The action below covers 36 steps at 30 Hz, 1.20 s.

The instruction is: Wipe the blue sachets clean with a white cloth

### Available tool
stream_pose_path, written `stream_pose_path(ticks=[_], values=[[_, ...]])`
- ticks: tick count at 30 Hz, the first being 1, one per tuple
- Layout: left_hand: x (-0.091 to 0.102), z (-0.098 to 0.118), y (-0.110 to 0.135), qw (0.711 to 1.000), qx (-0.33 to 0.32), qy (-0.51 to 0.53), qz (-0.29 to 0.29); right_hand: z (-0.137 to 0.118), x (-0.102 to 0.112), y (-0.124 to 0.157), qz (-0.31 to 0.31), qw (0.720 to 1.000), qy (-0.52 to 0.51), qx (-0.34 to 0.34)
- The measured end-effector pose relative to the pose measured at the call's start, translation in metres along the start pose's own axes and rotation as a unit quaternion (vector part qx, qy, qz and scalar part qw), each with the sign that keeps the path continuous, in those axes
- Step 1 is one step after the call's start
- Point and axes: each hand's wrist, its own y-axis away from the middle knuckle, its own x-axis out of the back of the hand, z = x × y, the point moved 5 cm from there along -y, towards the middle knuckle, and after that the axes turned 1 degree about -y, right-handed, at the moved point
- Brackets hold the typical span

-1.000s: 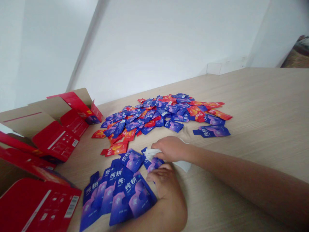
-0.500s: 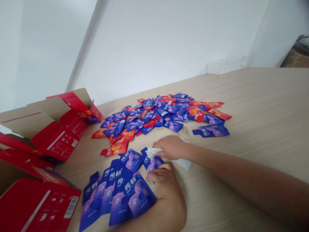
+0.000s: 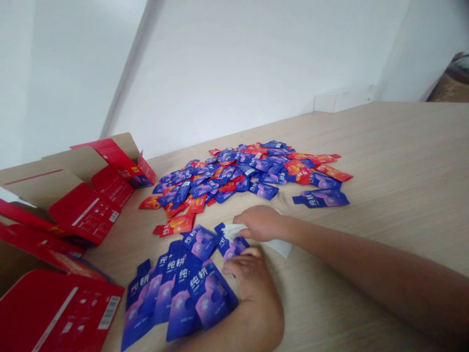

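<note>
Folded into my right hand (image 3: 261, 222) is a white tissue (image 3: 234, 231), pressed on the upper part of a blue-purple pouch (image 3: 230, 248). A loose end of the tissue trails out under the palm on the table. My left hand (image 3: 246, 274) grips the lower end of that same pouch, fingers bent over it and hiding its bottom edge. Beside my left forearm, several overlapping blue-purple pouches (image 3: 207, 293) lie in a fan with their printed fronts up. One more blue pouch (image 3: 200, 242) rests just left of the one in my hands.
Across the table (image 3: 384, 205) spreads a heap of blue and red pouches (image 3: 234, 171). A single blue pouch (image 3: 322, 198) lies right of it. Open red cartons (image 3: 73, 308) with raised flaps line the left side. A white wall (image 3: 256, 63) stands behind; a low white box (image 3: 342, 101) sits against it.
</note>
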Motion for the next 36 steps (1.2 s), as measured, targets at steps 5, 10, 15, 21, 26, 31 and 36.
stream_pose_path(ticks=[5, 10, 15, 21, 26, 31, 36], values=[[-0.003, 0.002, -0.002, 1.0, -0.002, 0.011, -0.002, -0.025, 0.01, 0.008, 0.039, 0.997, -0.013, 0.068], [-0.004, 0.003, -0.001, 1.0, -0.005, 0.008, 0.002, -0.029, -0.005, 0.005, -0.01, 0.997, -0.018, 0.079], [0.003, -0.001, 0.001, 1.0, -0.004, -0.019, 0.015, -0.004, -0.001, 0.0, 0.011, 1.0, 0.001, 0.018], [0.0, 0.001, -0.001, 1.0, -0.002, -0.002, -0.023, -0.027, 0.01, 0.008, 0.036, 0.997, -0.024, 0.067], [-0.005, 0.005, -0.002, 1.0, 0.012, -0.016, -0.023, -0.024, -0.006, 0.004, -0.022, 0.998, -0.024, 0.053], [0.001, 0.002, 0.002, 0.999, 0.011, -0.05, 0.003, -0.004, 0.002, 0.0, 0.023, 1.0, 0.003, 0.01], [0.003, -0.001, 0.0, 1.0, -0.002, -0.027, -0.013, -0.026, 0.008, 0.007, 0.027, 0.996, -0.022, 0.078]])
